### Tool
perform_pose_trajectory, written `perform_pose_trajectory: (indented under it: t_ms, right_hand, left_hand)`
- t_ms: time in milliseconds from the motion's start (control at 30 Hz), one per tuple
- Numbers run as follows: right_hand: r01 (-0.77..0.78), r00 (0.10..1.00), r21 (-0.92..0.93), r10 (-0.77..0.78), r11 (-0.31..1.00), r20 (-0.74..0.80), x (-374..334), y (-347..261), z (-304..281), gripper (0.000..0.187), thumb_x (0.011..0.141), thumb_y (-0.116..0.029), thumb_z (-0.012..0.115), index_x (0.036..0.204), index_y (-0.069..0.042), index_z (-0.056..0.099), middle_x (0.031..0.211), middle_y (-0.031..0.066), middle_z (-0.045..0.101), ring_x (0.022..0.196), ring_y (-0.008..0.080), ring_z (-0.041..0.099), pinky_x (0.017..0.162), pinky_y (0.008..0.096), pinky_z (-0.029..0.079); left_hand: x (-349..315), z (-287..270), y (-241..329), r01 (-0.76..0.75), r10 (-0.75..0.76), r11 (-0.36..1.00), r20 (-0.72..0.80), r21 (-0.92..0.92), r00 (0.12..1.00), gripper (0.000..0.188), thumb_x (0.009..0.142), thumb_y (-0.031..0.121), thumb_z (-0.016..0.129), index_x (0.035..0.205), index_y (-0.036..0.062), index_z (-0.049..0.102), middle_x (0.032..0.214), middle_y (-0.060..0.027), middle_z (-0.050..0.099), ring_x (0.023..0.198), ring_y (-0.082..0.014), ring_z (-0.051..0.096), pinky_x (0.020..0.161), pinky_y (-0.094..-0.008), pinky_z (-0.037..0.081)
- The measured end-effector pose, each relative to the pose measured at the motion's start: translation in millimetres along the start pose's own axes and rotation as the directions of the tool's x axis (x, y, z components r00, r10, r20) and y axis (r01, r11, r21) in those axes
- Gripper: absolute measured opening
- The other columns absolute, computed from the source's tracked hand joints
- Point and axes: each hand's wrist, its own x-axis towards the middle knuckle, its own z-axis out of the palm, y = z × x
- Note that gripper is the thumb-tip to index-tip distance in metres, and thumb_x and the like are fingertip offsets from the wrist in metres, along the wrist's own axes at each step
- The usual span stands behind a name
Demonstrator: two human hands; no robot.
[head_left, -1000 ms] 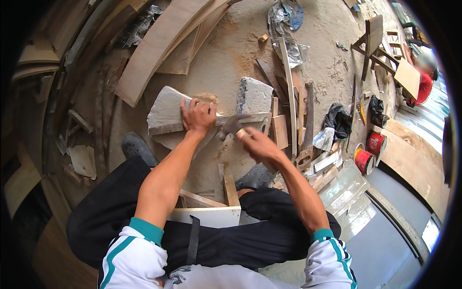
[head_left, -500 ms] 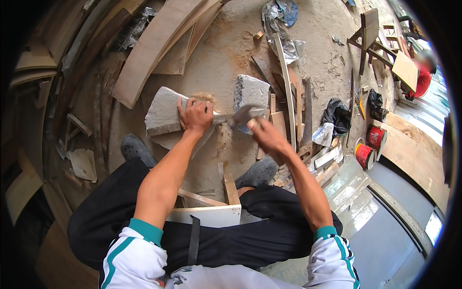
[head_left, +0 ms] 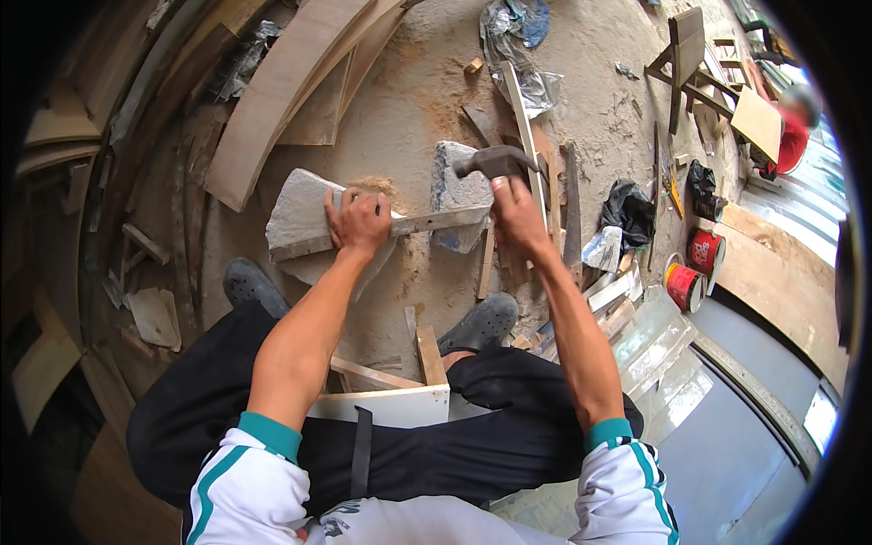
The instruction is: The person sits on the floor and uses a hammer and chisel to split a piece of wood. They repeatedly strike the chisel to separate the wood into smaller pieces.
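Across two rough grey concrete blocks, a left one and a right one, lies a narrow wooden strip. My left hand presses on it above the left block, fingers curled over it. A claw hammer is in my right hand, its dark head raised above the right block and the strip's right end. The handle is mostly hidden by my fist. No nail can be made out on the strip.
Large curved boards lie at the far left. Wood offcuts, a black plastic bag and red paint cans are on the right. A white-faced wooden piece sits between my legs. Someone in red is at the far right near a wooden chair.
My right hand has lifted the hammer up and away from the strip, where its head was low and blurred. My left hand keeps its place on the strip. The whole view has shifted slightly.
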Motion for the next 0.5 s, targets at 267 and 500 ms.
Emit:
perform_pose_trajectory:
  t_ms: [267,500]
  right_hand:
    - [-0.057,0.987,-0.114,0.073,0.992,0.141,-18.2,13.4,0.7,0.048,0.103,-0.038,0.047,0.132,-0.001,0.045,0.061,0.0043,0.052,0.047,0.0137,0.052,0.041,0.0339,0.042]
    - [-0.006,0.997,-0.397,0.036,0.918,0.07,-36.7,26.1,37.2,0.053,0.1,-0.039,0.05,0.133,0.002,0.048,0.098,0.0348,0.066,0.093,0.0465,0.067,0.082,0.0472,0.051]
  left_hand:
    - [-0.3,0.3,-3.4,-0.007,0.007,1.0,-0.004,0.026,1.0,0.033,0.091,0.028,0.054,0.079,0.0069,0.075,0.088,-0.0075,0.074,0.107,-0.0262,0.06,0.115,-0.0515,0.019]
    - [1.5,-3.5,1.2,0.004,-0.004,1.0,0.01,-0.006,1.0,0.034,0.091,0.029,0.055,0.078,0.0049,0.076,0.088,-0.0085,0.074,0.106,-0.0266,0.06,0.115,-0.0506,0.02]
